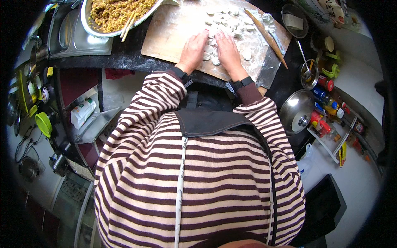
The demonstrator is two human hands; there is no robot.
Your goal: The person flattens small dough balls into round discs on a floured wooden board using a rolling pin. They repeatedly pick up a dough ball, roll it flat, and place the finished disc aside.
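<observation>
My left hand [194, 50] and my right hand [228, 51] rest close together on a floured wooden board [162, 40], fingers stretched forward. Small flattened dough pieces [215, 60] lie between the two palms, and some touch the hands. I see no piece gripped in either hand. Beyond the fingertips spreads a loose cluster of floured dough pieces [237, 29]. To the right of them a tapered wooden rolling pin [266, 38] lies slanted across the board's edge. Beside the pin is a long, flour-dusted utensil [274, 36].
At the left, a large bowl [85, 24] of yellow-brown filling holds chopsticks [128, 27], next to a metal sink [89, 48]. Right of the board are a clear bowl [296, 33], a small pot with a ladle [309, 82], a metal lid [295, 112] and several bottles [331, 108].
</observation>
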